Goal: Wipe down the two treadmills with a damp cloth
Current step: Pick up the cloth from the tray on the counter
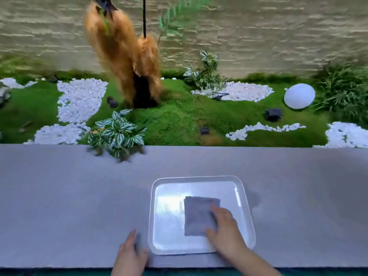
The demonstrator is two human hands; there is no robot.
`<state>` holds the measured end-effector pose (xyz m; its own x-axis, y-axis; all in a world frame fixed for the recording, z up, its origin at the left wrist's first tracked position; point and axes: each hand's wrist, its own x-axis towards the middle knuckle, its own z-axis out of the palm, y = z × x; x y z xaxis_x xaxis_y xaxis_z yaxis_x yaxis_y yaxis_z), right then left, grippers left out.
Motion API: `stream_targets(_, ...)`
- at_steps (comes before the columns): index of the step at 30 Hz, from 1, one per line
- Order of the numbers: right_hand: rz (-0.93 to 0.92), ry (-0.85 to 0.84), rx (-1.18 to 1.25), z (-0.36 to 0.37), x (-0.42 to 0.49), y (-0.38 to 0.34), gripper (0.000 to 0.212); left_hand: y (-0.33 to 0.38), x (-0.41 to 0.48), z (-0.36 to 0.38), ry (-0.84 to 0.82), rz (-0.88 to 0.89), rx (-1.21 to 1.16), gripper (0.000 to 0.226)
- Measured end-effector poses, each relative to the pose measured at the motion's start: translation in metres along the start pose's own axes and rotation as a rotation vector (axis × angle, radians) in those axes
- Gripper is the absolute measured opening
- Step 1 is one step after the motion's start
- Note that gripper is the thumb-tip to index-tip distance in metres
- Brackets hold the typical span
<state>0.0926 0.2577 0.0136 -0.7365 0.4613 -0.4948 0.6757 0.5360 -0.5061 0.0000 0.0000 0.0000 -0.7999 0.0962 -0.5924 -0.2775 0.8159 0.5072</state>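
1. Cloth (197,216): grey, folded square, lying flat inside the tray (195,177), right of its centre.
2. Tray: clear, shallow, standing on the grey ledge (69,206) close to its near edge. Bright reflections on its floor suggest water, but this cannot be confirmed.
3. Right hand (225,230): laid over the right side of the cloth, fingers extended and slightly spread, thumb along the cloth's near right corner. It presses rather than grips; motion blur hides whether an edge is pinched.
4. Left hand (130,253): fingers straight and together, resting on the ledge just left of the tray's near left corner. It holds nothing and appears not to touch the tray.
5. Treadmills: not in view. The wiping itself is judged not yet begun.
6. Far side: moss (179,116), white pebbles (79,98), a white globe (299,96).
7. Risks (judgement): lifted unwrung, the cloth would drip on the ledge and carry excess water to the treadmills. With the tray unsteadied and so near the ledge's edge, a pull toward the person could slide or tip it. The fold may fall open on lifting.
8. Writing: no brand, label or text is legible.
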Motion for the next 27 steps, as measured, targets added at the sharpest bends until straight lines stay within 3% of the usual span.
stream_targets(6, 0.075, -0.019, -0.127, 0.034, 0.034, -0.011, 0.094, -0.005, 0.002, 0.027, -0.116, 0.166, -0.090, 0.058)
stream_targets(12, 0.073, -0.010, -0.290, 0.055, 0.050, -0.009, 0.104, -0.007, 0.001, 0.038, -0.053, 0.146, -0.109, 0.062)
stream_targets(15, 0.047, -0.073, -0.082, 0.054, 0.049, -0.008, 0.076, -0.007, 0.001, 0.036, -0.056, 0.126, -0.095, 0.067)
stream_targets(17, 0.033, -0.099, -0.088, 0.050, 0.045, -0.011, 0.042, -0.002, -0.001, 0.030, -0.079, 0.131, -0.066, 0.066)
stream_targets(19, 0.030, -0.107, -0.139, 0.042, 0.038, -0.017, 0.021, 0.003, -0.006, 0.019, -0.130, 0.126, -0.016, 0.061)
stream_targets(27, -0.077, -0.014, 0.082, -0.041, -0.044, -0.072, 0.006, 0.036, -0.054, -0.067, -0.083, 0.168, 0.074, 0.046)
